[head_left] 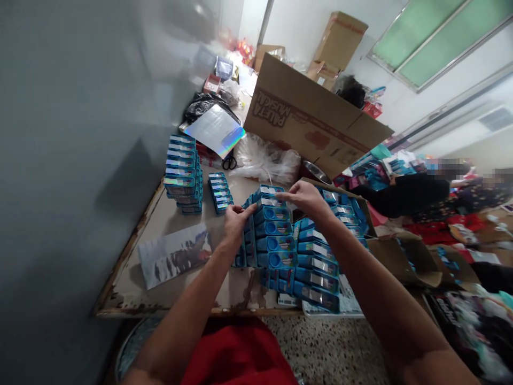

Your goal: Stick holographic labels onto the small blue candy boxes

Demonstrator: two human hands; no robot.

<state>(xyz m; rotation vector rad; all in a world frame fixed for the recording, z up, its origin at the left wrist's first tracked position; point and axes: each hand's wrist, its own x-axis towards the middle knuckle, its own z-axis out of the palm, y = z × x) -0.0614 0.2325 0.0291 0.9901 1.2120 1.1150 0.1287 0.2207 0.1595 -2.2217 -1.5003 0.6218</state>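
A tall stack of small blue boxes [274, 230] stands in front of me on a worn low table [168, 214]. My left hand [236, 220] presses its fingers against the left side of the stack near the top. My right hand [306, 197] curls over the topmost blue box [269, 191], fingers pinched on its right end. More stacked blue boxes [318, 267] lean to the right of the held stack.
Two further piles of blue boxes [183, 172] stand at the table's far left, against a grey wall. Behind are a holographic sheet [216, 131], scissors [229, 160], a plastic bag [266, 160] and a large cardboard box [312, 120]. Another person [404, 195] sits at the right.
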